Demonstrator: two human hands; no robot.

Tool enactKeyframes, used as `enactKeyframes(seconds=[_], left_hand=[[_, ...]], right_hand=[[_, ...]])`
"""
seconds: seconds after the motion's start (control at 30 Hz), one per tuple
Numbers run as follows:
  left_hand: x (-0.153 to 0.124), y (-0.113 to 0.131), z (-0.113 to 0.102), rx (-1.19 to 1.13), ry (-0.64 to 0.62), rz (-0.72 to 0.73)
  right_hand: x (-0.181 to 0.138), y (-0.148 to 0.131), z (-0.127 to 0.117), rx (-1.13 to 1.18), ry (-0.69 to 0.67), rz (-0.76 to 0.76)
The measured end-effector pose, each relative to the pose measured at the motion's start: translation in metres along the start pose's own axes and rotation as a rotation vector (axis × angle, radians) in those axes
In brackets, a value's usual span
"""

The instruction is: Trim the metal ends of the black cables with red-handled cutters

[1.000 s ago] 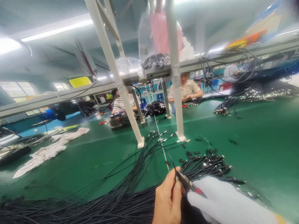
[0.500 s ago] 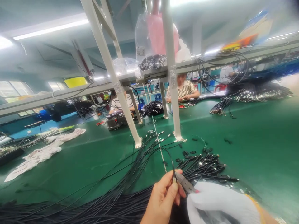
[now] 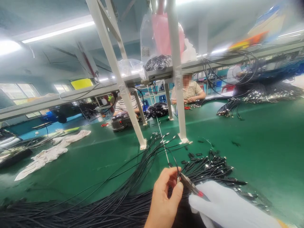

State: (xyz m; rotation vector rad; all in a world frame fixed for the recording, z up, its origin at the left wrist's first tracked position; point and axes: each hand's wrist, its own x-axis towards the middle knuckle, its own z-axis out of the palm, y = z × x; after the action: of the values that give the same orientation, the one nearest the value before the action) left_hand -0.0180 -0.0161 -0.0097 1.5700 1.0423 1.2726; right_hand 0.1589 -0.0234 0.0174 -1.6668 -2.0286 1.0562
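My bare left hand (image 3: 165, 198) pinches the end of a thin black cable (image 3: 174, 161) between thumb and forefinger near the bottom middle. My right hand (image 3: 228, 207), in a white glove, grips red-handled pliers (image 3: 190, 186) whose metal jaws touch the cable tip at my left fingers. Under both hands lies a thick spread of black cables (image 3: 106, 202) on the green table (image 3: 261, 142). A pile of cable ends with metal connectors (image 3: 213, 167) lies just right of the pliers.
White frame legs (image 3: 133, 117) (image 3: 180, 104) stand on the table ahead, carrying a shelf with bagged cable coils (image 3: 158, 61). White cloths (image 3: 52, 152) lie at the left. Two people in striped shirts (image 3: 188, 90) sit across the table. More cable bundles (image 3: 229, 109) lie at the far right.
My left hand shifted slightly and re-pinched the cable tip; the pliers stayed at the tip. The view swung a little left, then back.
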Motion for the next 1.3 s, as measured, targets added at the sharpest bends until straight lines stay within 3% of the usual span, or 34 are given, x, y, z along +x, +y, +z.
enactKeyframes(seconds=[0.1, 0.2, 0.4, 0.57, 0.77, 1.0, 1.1, 1.3], left_hand=[[0.001, 0.003, -0.001, 0.051, 0.070, 0.047], [0.004, 0.008, -0.001, -0.005, 0.146, -0.012], [0.011, 0.021, -0.006, -0.053, 0.107, -0.119], [0.010, 0.025, -0.010, 0.089, 0.054, -0.050], [0.007, 0.024, -0.011, 0.244, 0.053, 0.070], [0.006, 0.023, -0.004, 0.039, 0.090, -0.064], [0.006, 0.025, -0.001, -0.030, 0.140, -0.138], [0.005, 0.024, -0.003, 0.010, 0.149, -0.140]], right_hand=[[-0.001, -0.007, 0.005, -0.216, 0.072, 0.036], [-0.005, -0.017, 0.004, -0.313, 0.070, 0.057], [-0.009, -0.024, 0.001, -0.335, 0.051, 0.068], [-0.008, -0.026, 0.002, -0.369, 0.072, 0.054], [-0.007, -0.032, -0.002, -0.352, 0.002, 0.098], [-0.007, -0.024, -0.003, -0.235, -0.005, 0.093], [-0.006, -0.024, -0.003, -0.290, 0.020, 0.079], [-0.004, -0.019, 0.005, -0.374, 0.053, 0.053]])
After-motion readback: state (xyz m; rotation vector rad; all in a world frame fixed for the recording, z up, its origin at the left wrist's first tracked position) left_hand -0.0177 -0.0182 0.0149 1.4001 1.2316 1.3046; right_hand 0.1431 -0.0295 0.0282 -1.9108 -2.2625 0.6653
